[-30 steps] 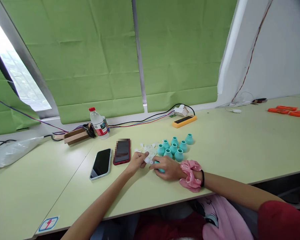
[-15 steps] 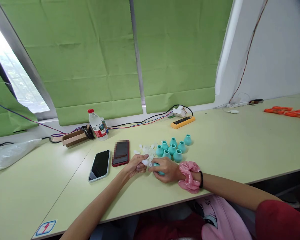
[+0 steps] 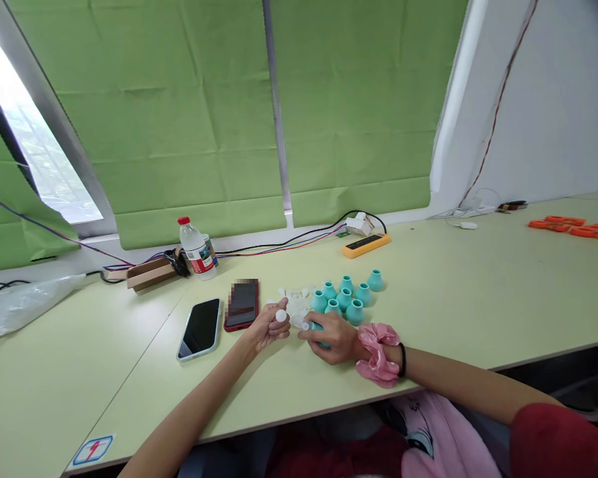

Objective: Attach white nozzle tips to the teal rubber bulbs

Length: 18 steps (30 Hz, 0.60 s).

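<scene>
My left hand (image 3: 269, 326) pinches a small white round piece (image 3: 281, 316) between thumb and fingers. In my right hand (image 3: 333, 337) lies a teal flask-shaped piece (image 3: 317, 326), mostly covered by the fingers and tipped toward the left. Something whitish shows at its mouth, too small to make out. Between and beyond my hands spreads a loose heap of translucent white pieces (image 3: 298, 307). Several more teal flask-shaped pieces (image 3: 345, 299) stand upright just past my right hand, their openings facing up.
Two phones, one black-screened (image 3: 200, 330) and one in a red case (image 3: 242, 305), lie left of the heap. Behind stand a red-capped bottle (image 3: 198, 251), a cardboard box (image 3: 152, 274) and a yellow power strip (image 3: 366, 245). Orange scissors-like handles (image 3: 558, 224) lie far right.
My left hand has drawn back slightly left, away from the heap, with a white round piece now showing in its pinch. My right hand keeps its hold on the teal piece.
</scene>
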Each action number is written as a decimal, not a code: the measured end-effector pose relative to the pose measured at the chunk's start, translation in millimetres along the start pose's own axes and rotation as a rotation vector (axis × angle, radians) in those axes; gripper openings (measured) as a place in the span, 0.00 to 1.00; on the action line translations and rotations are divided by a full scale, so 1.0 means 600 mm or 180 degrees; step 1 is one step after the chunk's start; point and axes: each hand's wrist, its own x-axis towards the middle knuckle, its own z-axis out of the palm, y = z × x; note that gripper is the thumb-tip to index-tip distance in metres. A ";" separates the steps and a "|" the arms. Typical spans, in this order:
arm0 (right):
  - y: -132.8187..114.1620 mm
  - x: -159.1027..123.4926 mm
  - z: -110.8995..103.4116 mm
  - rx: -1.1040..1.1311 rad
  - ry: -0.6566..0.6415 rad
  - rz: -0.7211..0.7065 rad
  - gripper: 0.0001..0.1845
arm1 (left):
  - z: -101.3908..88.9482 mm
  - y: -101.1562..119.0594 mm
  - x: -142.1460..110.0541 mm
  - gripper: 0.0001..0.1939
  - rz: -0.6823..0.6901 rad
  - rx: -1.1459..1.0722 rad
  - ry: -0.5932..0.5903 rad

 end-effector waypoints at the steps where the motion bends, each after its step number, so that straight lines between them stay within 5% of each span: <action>1: 0.000 0.000 0.000 -0.0009 -0.0018 0.0011 0.13 | -0.001 0.001 0.002 0.23 0.0119 0.0026 0.0125; 9: -0.004 0.005 -0.002 0.0085 -0.0395 0.0035 0.11 | -0.009 -0.011 0.014 0.19 0.0429 0.0826 0.1129; 18: -0.006 0.010 -0.007 0.0198 -0.0808 0.0516 0.14 | -0.002 -0.005 0.005 0.18 0.0541 0.1059 0.1082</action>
